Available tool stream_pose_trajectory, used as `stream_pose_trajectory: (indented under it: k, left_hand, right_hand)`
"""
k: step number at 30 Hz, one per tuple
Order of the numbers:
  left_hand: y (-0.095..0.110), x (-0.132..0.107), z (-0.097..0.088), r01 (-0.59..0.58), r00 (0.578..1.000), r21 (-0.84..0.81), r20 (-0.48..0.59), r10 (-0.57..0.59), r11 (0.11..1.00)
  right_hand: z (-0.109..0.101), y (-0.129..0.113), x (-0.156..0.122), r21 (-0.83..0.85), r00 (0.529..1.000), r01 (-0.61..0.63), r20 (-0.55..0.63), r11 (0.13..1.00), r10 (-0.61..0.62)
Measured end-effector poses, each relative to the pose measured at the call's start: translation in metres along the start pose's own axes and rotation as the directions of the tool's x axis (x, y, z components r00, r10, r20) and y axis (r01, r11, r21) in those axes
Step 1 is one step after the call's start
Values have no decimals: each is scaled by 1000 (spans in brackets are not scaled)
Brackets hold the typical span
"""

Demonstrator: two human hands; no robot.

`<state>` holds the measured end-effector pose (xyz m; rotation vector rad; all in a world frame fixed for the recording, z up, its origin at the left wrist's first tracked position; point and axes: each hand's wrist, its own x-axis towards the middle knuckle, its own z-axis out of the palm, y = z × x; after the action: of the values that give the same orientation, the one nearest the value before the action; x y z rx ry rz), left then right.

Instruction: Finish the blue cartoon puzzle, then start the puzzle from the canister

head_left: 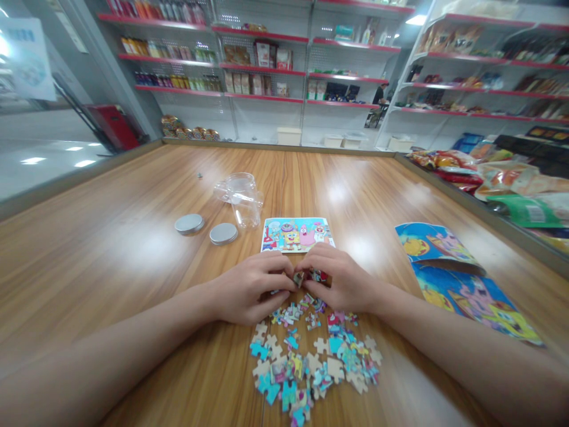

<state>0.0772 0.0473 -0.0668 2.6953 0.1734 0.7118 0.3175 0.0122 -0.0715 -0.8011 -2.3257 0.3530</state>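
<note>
My left hand (260, 283) and my right hand (338, 277) meet just below a cartoon reference picture card (299, 235). Between their fingertips is a small jigsaw puzzle piece (299, 279), pinched from both sides. More pieces, partly hidden, lie under the right fingers. Nearer to me spreads a loose heap of jigsaw pieces (311, 367), some showing coloured print and others their plain tan backs.
Clear plastic jars (243, 198) lie beyond my left hand, near two round silver lids (223, 233). Blue cartoon paper sheets (471, 293) rest by my right forearm. Snack packets (511, 178) line the right edge, and stocked shelves (262, 68) stand behind the wooden table (133, 196).
</note>
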Motion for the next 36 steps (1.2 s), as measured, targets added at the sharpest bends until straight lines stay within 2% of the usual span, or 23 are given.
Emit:
stream_pose_trajectory:
  k: [6,10,14,22,26,31,36]
  left_hand:
    - [-1,-1,0,9,1000,0,14,-9,1000]
    - [-2,-2,2,14,1000,3,10,-14,1000]
    - [-3,-2,3,25,1000,10,-6,-25,1000]
    - [-1,-2,1,38,999,56,21,-39,998]
    - [-1,-1,2,40,999,72,23,-41,997]
    - [-1,-1,2,15,1000,57,4,-15,998]
    - [-3,-1,3,10,999,64,44,-13,998]
  right_hand:
    - [-1,-2,1,47,996,55,-75,997,-51]
    - [-3,-4,1,91,994,105,-47,990,-102]
    - [-1,-1,-1,83,996,61,-71,995,-55]
    - [2,-1,-1,12,1000,-6,22,1000,6]
    - [1,-2,-1,7,1000,11,11,1000,-11]
    - [0,-1,-3,25,997,38,66,999,-40]
    - [0,-1,-3,34,998,44,52,998,-46]
